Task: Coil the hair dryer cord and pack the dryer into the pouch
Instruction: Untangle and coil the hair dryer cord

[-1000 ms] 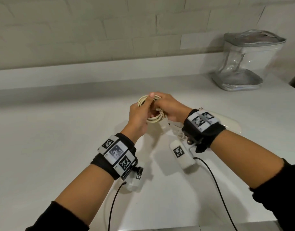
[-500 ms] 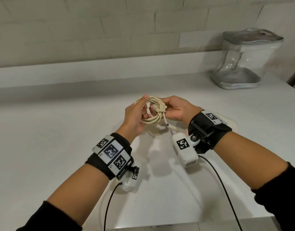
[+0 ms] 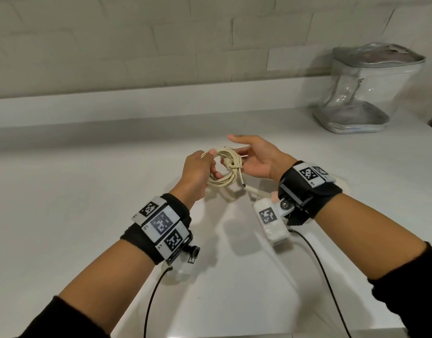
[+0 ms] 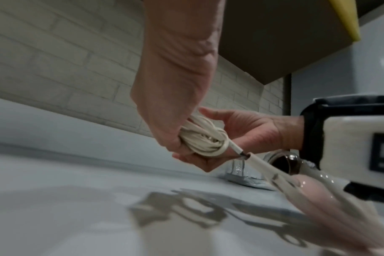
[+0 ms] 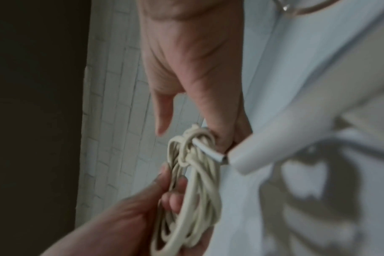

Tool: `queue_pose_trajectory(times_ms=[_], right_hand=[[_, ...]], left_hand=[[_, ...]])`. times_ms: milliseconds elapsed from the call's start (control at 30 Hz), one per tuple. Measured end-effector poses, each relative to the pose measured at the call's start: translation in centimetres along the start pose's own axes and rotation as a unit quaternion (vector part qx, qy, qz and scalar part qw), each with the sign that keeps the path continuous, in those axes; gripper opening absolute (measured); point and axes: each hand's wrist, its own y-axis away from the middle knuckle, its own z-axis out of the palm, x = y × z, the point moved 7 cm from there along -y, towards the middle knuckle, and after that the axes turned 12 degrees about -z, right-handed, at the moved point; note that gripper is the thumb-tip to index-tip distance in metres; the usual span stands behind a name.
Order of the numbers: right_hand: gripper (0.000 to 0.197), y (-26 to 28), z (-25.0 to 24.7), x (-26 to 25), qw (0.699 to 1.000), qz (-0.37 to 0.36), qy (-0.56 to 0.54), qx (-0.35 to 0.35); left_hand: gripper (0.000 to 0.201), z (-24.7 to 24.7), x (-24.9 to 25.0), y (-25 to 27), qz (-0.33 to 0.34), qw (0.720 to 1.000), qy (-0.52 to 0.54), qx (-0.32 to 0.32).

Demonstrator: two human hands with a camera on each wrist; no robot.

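Countertop (image 3: 88,215), white and smooth, spread beneath both sets of fingers, with a pale brick wall (image 3: 112,45) rising behind, well past the fingertips.

Pouch (image 3: 371,93), clear-sided with silver trim, upright on the counter against that wall, well beyond the right fingertips and off to their right; nothing touching it.

Hair dryer (image 5: 285,143), white, lying low on the counter behind and below the right fingers, largely hidden in the head view by the right wrist and its strap; handle end aimed up toward the fingers, blurred in both wrist views.

Left hand (image 3: 198,172) raised above the counter, fingers curled through and around the left side of the cord (image 3: 224,176), thumb on top, gripping the bundle.

Right hand (image 3: 259,162) just across from it, palm toward the coil, thumb stretched forward, fingers fairly straight and spread; fingertips touching the right side of the bundle, not wrapped round it.

Cord cream-coloured, wound into a small ring of several loops between the two sets of fingers, clear of the counter.

Wrap (image 3: 234,165) of cord cinched crosswise round the loops, just beside the right fingertips, a short straight run dropping from it to the dryer handle.
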Motion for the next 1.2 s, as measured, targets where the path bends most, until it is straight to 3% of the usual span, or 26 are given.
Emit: queue_pose_trajectory(times_ms=[267,400,567,667,800,867,933,967,1067,1200], right_hand=[[0.012,0.5,0.6,0.7,0.981,0.052,0.151,-0.105],[0.015,0.3,0.5,1.2,0.959,0.08,0.252,-0.099],[0.039,-1.0,0.8,1.2,0.876,0.054,0.47,-0.095],[0.041,-1.2,2.2,1.3,0.82,0.028,0.56,-0.112],[0.038,-0.9,3.1,0.8,0.771,-0.047,0.626,-0.105],[0.04,0.2,3.9,1.3,0.698,-0.088,0.7,-0.125],[0.059,1.3,4.0,3.3,0.624,-0.066,0.763,-0.158],[0.072,1.9,3.8,4.3,0.618,-0.035,0.767,-0.168],[0.09,3.1,3.1,5.9,0.659,0.002,0.727,-0.192],[0.083,3.5,3.0,6.6,0.623,-0.045,0.752,-0.211]], left_hand=[[0.03,-0.1,-2.0,-0.2,-0.045,0.999,0.011,0.021],[0.03,0.1,-3.2,0.0,-0.086,0.996,0.012,0.011],[0.017,0.2,-4.3,0.3,-0.108,0.994,-0.022,0.003],[0.02,0.2,-4.3,0.3,-0.107,0.994,-0.033,0.011],[0.028,0.3,-3.8,0.2,-0.076,0.988,-0.132,0.028],[0.031,0.3,-3.4,-0.1,-0.062,0.983,-0.171,0.036],[0.024,0.2,-3.3,-0.6,-0.048,0.975,-0.211,0.047],[0.023,0.1,-3.4,-0.8,-0.051,0.974,-0.219,0.038],[0.033,-0.2,-4.0,-0.8,-0.087,0.97,-0.225,0.001],[0.028,-1.3,-4.4,0.7,-0.115,0.961,-0.251,-0.029]])
